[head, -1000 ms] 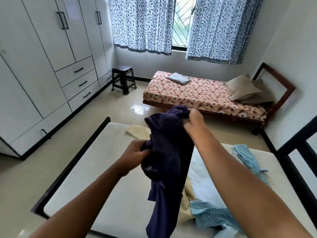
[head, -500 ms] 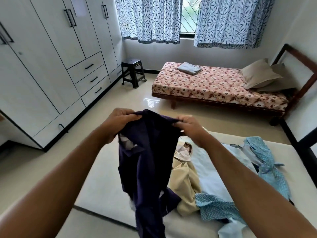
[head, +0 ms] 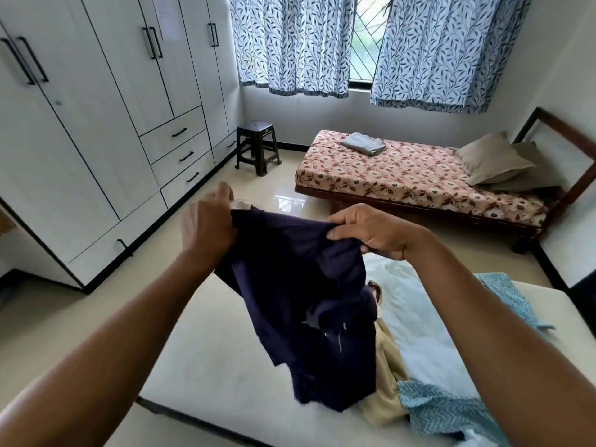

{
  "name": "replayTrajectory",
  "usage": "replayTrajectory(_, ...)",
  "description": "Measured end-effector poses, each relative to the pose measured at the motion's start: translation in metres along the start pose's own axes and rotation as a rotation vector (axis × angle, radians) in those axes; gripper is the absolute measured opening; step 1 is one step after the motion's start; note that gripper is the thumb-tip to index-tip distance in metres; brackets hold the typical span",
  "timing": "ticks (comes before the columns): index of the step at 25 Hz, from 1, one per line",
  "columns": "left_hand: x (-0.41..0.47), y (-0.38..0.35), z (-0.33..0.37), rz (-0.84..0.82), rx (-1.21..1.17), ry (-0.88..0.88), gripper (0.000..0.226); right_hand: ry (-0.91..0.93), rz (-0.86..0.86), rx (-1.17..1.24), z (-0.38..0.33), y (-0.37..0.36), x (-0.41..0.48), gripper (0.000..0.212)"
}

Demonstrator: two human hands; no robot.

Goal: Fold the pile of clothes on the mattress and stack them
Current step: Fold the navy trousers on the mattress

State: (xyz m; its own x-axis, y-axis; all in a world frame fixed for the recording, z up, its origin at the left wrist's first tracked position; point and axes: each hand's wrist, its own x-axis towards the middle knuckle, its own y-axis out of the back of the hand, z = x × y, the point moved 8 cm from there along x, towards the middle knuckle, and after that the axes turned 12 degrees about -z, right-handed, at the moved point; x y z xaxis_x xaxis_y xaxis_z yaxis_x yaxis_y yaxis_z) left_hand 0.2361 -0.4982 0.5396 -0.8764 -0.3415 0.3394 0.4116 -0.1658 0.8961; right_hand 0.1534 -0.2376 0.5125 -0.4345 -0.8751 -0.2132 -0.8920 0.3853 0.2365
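A dark navy garment (head: 306,304) hangs in the air above the cream mattress (head: 206,359). My left hand (head: 206,225) grips its upper left edge and my right hand (head: 371,232) pinches the upper right edge, so the top edge is stretched between them. Its lower part dangles down to the pile. The pile lies on the right of the mattress: a beige garment (head: 387,375), a white garment (head: 416,321) and a teal patterned garment (head: 448,411).
A white wardrobe (head: 106,130) with drawers fills the left wall. Across the tiled floor stand a dark stool (head: 256,145) and a second bed (head: 412,179) with a floral sheet, a folded grey cloth (head: 364,144) and pillows (head: 496,161). Curtains cover the window.
My hands have moved apart along the navy garment's top edge, spreading it wider. The view has tilted up a little and turned left.
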Motion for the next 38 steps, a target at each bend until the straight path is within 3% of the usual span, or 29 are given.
replayTrajectory(2, 0.011, -0.024, -0.017, -0.137, -0.052, 0.053, 0.018, -0.011, 0.098, -0.093, -0.005, 0.001, 0.009, 0.019)
replayTrajectory(6, 0.016, -0.057, -0.018, -0.474, -0.368, -0.106, 0.021, 0.043, 0.367, -0.256, -0.029, 0.026, -0.010, 0.021)
replayTrajectory(10, 0.010, -0.041, 0.010, -0.778, -1.132, -0.076, 0.014, 0.074, 0.446, 0.001, -0.015, 0.033, -0.029, 0.021)
replayTrajectory(11, 0.004, -0.031, 0.023, -0.878, -1.235, -0.109, 0.009, 0.100, 0.489, 0.091, -0.013, 0.036, -0.037, 0.024)
replayTrajectory(13, -0.001, -0.021, 0.043, -1.015, -1.263, -0.138, 0.035, 0.117, 0.508, 0.262, -0.013, 0.041, -0.050, 0.029)
replayTrajectory(14, 0.006, -0.026, 0.043, -0.972, -1.214, -0.108, 0.038, 0.094, 0.490, 0.312, -0.015, 0.042, -0.054, 0.026)
replayTrajectory(15, 0.018, -0.030, 0.037, -0.826, -1.103, -0.060, 0.036, 0.057, 0.463, 0.328, -0.016, 0.041, -0.056, 0.020)
replayTrajectory(17, 0.032, -0.024, 0.030, -0.386, -0.719, -0.039, 0.038, 0.035, 0.442, 0.337, -0.017, 0.040, -0.054, 0.012)
replayTrajectory(18, 0.023, -0.017, 0.038, -0.170, -0.614, -0.089, 0.046, 0.061, 0.438, 0.341, -0.021, 0.036, -0.050, 0.015)
replayTrajectory(19, 0.005, -0.016, 0.054, -0.068, -0.629, -0.172, 0.054, 0.103, 0.432, 0.342, -0.025, 0.034, -0.044, 0.019)
replayTrajectory(20, -0.017, -0.028, 0.078, -0.129, -0.704, -0.273, 0.062, 0.137, 0.415, 0.345, -0.029, 0.029, -0.039, 0.022)
replayTrajectory(22, -0.059, -0.064, 0.127, -0.422, -0.602, -0.423, 0.078, 0.159, 0.381, 0.382, -0.031, 0.024, -0.033, 0.022)
replayTrajectory(24, -0.073, -0.091, 0.139, -0.489, -0.445, -0.465, 0.054, 0.113, 0.400, 0.368, -0.021, 0.036, -0.032, 0.019)
replayTrajectory(26, -0.056, -0.091, 0.130, -0.494, -0.639, -0.346, 0.022, 0.021, 0.460, 0.262, -0.008, 0.054, -0.040, 0.017)
replayTrajectory(29, -0.042, -0.079, 0.128, -0.573, -0.955, -0.194, 0.015, -0.088, 0.740, 0.015, 0.023, 0.092, -0.064, 0.014)
replayTrajectory(32, -0.029, -0.068, 0.130, -0.496, -0.985, -0.129, 0.021, -0.092, 1.210, -0.077, 0.051, 0.074, -0.106, 0.026)
replayTrajectory(33, -0.026, -0.064, 0.128, -0.473, -0.982, -0.101, 0.028, -0.067, 1.280, -0.088, 0.058, 0.050, -0.114, 0.033)
replayTrajectory(35, -0.024, -0.060, 0.122, -0.445, -0.994, -0.029, 0.042, -0.074, 1.153, -0.039, 0.072, -0.006, -0.109, 0.050)
replayTrajectory(38, -0.024, -0.057, 0.121, -0.484, -1.090, 0.047, 0.028, -0.213, 0.720, 0.334, 0.098, -0.068, -0.064, 0.059)
